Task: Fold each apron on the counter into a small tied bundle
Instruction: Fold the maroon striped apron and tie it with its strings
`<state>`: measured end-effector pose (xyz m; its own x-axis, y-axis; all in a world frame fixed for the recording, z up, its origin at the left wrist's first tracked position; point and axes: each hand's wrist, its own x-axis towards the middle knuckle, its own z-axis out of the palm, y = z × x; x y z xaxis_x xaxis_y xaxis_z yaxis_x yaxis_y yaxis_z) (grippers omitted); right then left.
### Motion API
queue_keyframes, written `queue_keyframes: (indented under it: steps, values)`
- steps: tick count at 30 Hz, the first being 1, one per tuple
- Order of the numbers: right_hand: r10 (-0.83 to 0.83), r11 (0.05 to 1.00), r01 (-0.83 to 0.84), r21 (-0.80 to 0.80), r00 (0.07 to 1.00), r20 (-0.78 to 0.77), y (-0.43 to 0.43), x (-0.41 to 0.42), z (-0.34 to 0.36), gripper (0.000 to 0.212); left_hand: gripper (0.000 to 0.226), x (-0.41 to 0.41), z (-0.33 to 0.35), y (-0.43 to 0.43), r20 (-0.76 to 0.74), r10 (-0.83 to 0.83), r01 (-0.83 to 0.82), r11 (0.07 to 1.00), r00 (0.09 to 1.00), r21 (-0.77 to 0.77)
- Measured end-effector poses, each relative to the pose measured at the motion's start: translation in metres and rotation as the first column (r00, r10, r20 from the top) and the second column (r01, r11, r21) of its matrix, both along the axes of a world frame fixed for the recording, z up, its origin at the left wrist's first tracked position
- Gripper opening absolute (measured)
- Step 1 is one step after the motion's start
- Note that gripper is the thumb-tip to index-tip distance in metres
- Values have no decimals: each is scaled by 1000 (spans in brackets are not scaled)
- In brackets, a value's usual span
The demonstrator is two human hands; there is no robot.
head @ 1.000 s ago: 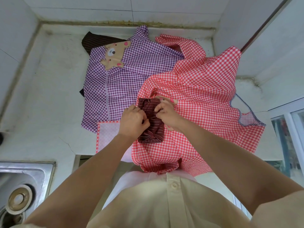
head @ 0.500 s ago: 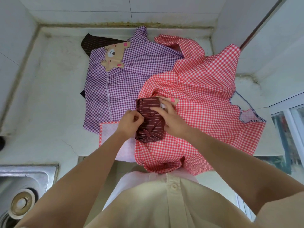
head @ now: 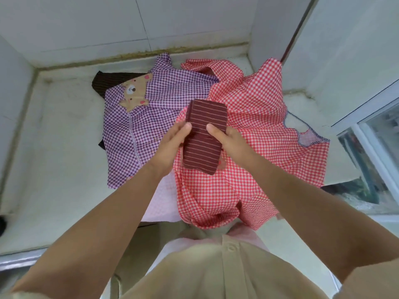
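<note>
Maroon striped bundle [head: 205, 134] folded, knot not visible; left hand [head: 172, 145] and right hand [head: 228, 141] grip its sides over red apron [head: 259, 126]; that and purple apron [head: 155, 117] lie unfolded on counter [head: 54, 147]

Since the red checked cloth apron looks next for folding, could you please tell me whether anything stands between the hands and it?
Yes. The folded maroon cloth bundle with pale stripes is over the red checked cloth apron, and the left hand and right hand both grip it by its sides, so neither is free.
</note>
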<state>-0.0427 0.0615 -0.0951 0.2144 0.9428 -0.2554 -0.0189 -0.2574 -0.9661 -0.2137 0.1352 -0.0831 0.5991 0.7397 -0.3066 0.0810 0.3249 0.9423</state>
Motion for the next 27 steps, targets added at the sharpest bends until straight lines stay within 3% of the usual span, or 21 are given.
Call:
queue_keyframes:
  steps: [2, 6, 9, 12, 15, 18, 21, 24, 27]
  values:
    - [-27, 999, 24, -23, 994, -104, -13, 12, 5, 33, 38, 18, 2, -12, 40, -58, 61, 995, 998, -78]
    - [-27, 999, 32, 23, 982, -188, -45, 40, 2, 35, 32, 56, -4, -38, -14, 22, -22, 999, 1000, 28]
    - [-40, 999, 46, 24, 977, -210, -82, 70, 2, 38, 35, 90, -8, -68, -21, 69, -69, 998, 997, -14]
    - [-180, 983, 184, 7, 967, -182, -130, 111, 2, 34, 47, 132, -9, -110, 13, -51, 51, 997, 999, -59]
    - [-287, 956, 294, 0, 934, -211, -173, 146, 7, 26, 33, 166, -10, -153, 31, -199, 199, 980, 980, -7]
    - [-251, 968, 238, -80, 936, -248, -220, 185, 13, 27, 33, 204, -13, -197, 52, -180, 180, 984, 982, -7]
    - [-210, 970, 183, -159, 963, -171, -260, 219, 13, 33, 34, 242, -9, -231, 22, -167, 166, 986, 986, 32]
    - [-281, 957, 268, -113, 950, -132, -280, 246, 17, 35, 32, 270, 3, -251, 47, -233, 233, 972, 971, 10]
    - [-355, 935, 354, -38, 926, -127, -284, 272, 24, 36, 48, 297, 11, -252, -30, -360, 361, 932, 932, 32]
